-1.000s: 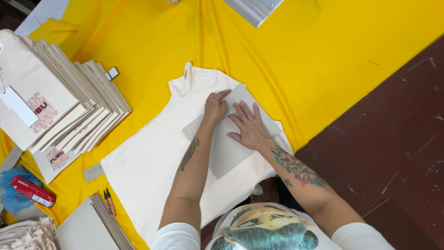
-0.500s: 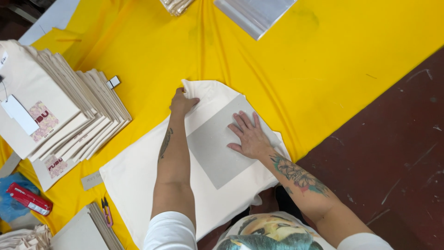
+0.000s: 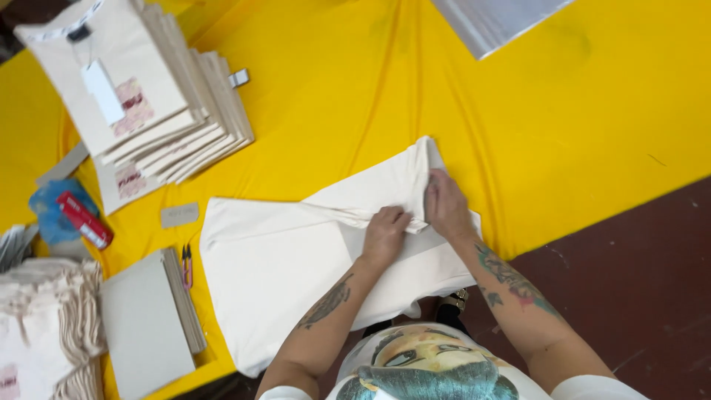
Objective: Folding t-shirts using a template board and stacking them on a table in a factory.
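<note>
A cream T-shirt [image 3: 274,274] lies spread on the yellow cloth-covered table [image 3: 355,96]. Its upper part is folded over toward me as a flap [image 3: 378,189]. My left hand [image 3: 384,235] presses down on the folded edge, fingers curled against the cloth. My right hand [image 3: 446,206] lies beside it on the right, pinching the flap's edge. The grey board seen earlier is hidden under the fold. Both forearms are tattooed.
A stack of folded cream shirts with tags [image 3: 141,104] sits at the upper left. Grey boards [image 3: 144,322] and small snips [image 3: 187,263] lie at the left. A blue and red object [image 3: 74,218] is near the left edge. A silver sheet [image 3: 496,22] is at the top. Dark floor [image 3: 637,281] lies right.
The shirt's collar end has been folded over the grey board. My left hand came back from the collar to the fold. My right hand moved from the board's top onto the flap's edge.
</note>
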